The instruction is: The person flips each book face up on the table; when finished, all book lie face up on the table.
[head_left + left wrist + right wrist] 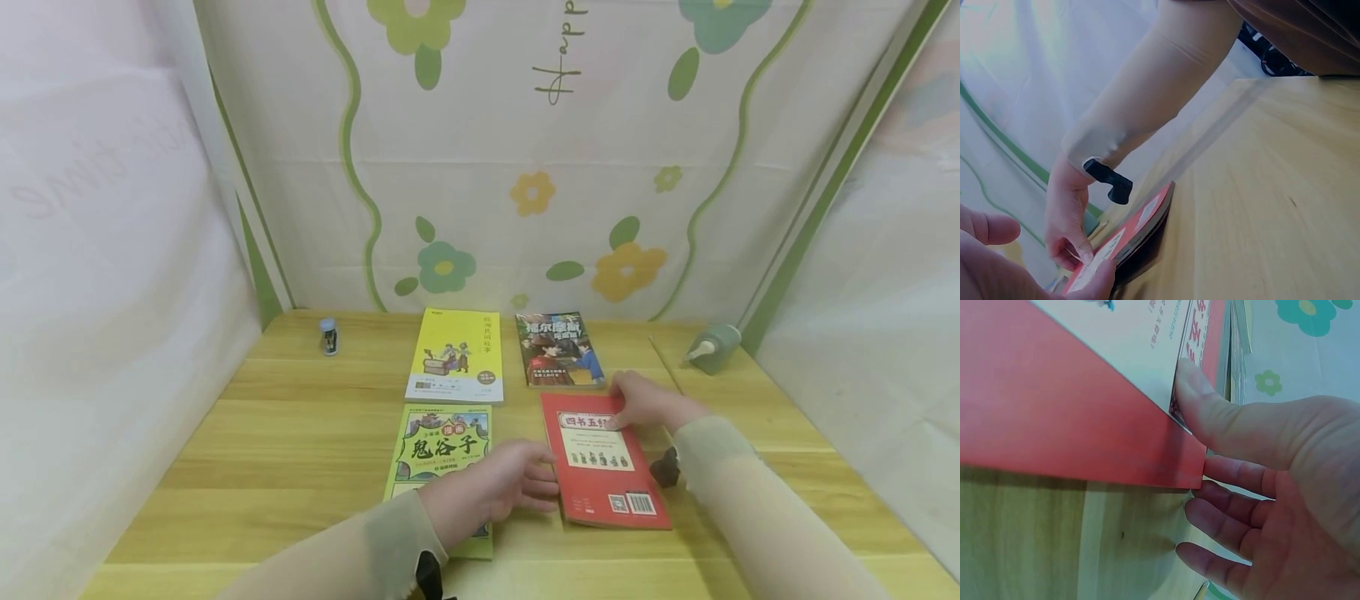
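Observation:
A red book (600,492) with a barcode and a cream label lies at the right front of the wooden table, its near edge slightly raised in the left wrist view. My right hand (647,402) pinches its upper right corner, thumb (1200,394) on the cover and a finger tucked behind the edge. At the book's left edge is my left hand (498,483), fingers fairly straight and seeming to touch that edge. Beneath my left hand lies a green comic book (442,446), partly covered by the hand and wrist.
Behind these lie a yellow book (455,354) and a dark-covered book (558,350). A small lidded bottle (330,337) stands at the back left. At the back right, a grey-green nozzle bottle (715,348) lies near a thin stick (664,363). Printed curtains surround the table.

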### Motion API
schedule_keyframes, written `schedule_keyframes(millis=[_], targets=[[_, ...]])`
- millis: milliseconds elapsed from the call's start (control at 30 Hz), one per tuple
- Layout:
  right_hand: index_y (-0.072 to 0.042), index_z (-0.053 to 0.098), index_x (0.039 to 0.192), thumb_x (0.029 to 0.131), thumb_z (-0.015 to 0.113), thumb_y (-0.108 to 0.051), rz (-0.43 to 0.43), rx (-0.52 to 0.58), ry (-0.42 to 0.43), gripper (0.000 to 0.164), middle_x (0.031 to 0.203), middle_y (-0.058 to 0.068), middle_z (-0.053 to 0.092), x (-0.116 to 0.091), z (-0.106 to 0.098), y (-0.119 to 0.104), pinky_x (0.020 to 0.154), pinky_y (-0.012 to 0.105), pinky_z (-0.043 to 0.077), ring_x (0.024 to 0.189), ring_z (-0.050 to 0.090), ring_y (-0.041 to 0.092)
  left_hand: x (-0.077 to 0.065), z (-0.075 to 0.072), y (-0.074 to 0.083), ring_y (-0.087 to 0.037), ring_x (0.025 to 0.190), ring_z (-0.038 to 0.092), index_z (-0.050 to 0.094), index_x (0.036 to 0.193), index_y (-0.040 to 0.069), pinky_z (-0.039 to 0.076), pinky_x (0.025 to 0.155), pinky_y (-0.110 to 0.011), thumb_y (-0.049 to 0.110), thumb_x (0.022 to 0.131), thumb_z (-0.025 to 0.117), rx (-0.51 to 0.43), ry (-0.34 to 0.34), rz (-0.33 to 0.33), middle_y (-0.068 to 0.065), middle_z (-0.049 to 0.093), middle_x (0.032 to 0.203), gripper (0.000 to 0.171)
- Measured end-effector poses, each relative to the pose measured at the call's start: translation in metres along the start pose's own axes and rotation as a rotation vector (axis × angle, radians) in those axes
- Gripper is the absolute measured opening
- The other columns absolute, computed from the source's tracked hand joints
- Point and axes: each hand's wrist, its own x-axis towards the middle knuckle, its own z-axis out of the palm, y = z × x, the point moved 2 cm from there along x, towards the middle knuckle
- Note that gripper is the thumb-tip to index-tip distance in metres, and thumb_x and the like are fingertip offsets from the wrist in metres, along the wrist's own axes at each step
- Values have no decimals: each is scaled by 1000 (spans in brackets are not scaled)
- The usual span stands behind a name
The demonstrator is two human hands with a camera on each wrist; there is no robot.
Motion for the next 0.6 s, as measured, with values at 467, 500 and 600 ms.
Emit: schedule_keyframes(millis=[467,500,600], targets=[[-1,60,103,71,89,-24,-24,-18,17,48,93,6,61,-1,2,2,83,45,51,87,58,23,-4,8,-12,-34,87,67,26,154,9,61,67,-49,5,87,61,66,-78,-22,-24,62,101,76],[-1,60,102,71,89,-24,-28,-20,19,48,93,7,60,-1,2,2,83,45,51,87,57,23,-5,10,-12,-34,87,67,25,154,9,61,66,-49,4,86,61,68,-77,-16,-24,61,101,77],[-1,60,102,71,89,-24,-24,-12,24,48,93,7,60,-2,2,3,82,44,52,87,57,23,-7,11,-12,-33,88,67,28,150,0,61,67,-47,4,86,62,86,-61,5,-22,61,100,73]])
